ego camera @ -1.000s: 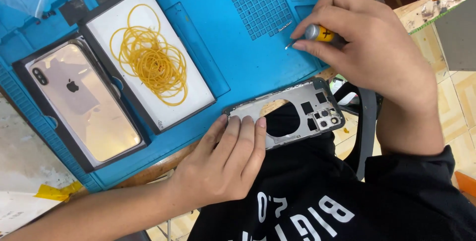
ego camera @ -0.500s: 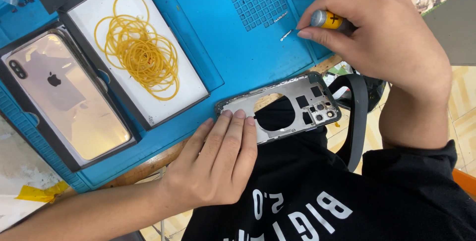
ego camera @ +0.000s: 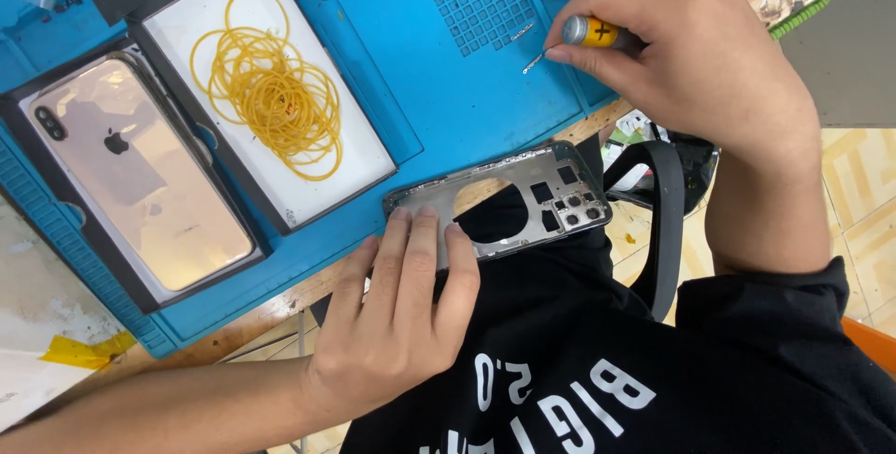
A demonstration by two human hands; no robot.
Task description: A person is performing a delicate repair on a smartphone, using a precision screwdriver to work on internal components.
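The left hand [ego camera: 397, 323] lies flat, fingers together, pressing a bare phone frame [ego camera: 509, 202] that rests on the person's lap at the bench edge. The right hand [ego camera: 691, 62] pinches a yellow-capped screwdriver [ego camera: 597, 32], its tip over the blue mat [ego camera: 448, 90], seemingly beside a tiny screw [ego camera: 533, 63]. Rubber bands [ego camera: 271, 95] lie nearby.

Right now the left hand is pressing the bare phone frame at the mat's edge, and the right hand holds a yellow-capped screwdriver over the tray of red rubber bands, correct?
Not quite. The head view shows the rubber bands are yellow, not red, and lie in the white tray. The rest stands as you said: the left hand presses the phone frame, and the right hand holds the yellow-capped screwdriver.
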